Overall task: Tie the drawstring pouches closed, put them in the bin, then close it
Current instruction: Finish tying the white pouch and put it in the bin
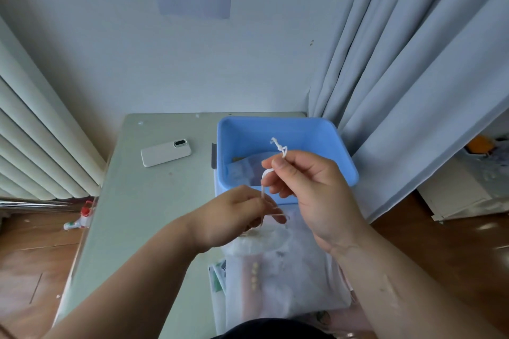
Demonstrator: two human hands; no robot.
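Tying is under way, not finished. Your right grip pinches the knotted drawstring; your left grip pinches it by the neck of the pouch, which lies on the tabletop at 6 o'clock of the open bin. Binning this pouch and closing the bin remain.

Right hand raised above the near rim of the blue bin, pinching a white cord just below its knotted end. Left hand lower, fingers curled on the same cord at the gathered mouth of a translucent pouch. Pouch lies on the counter, just in front of the bin. Second pouch inside the bin. White phone on the counter, left of the bin, apart.
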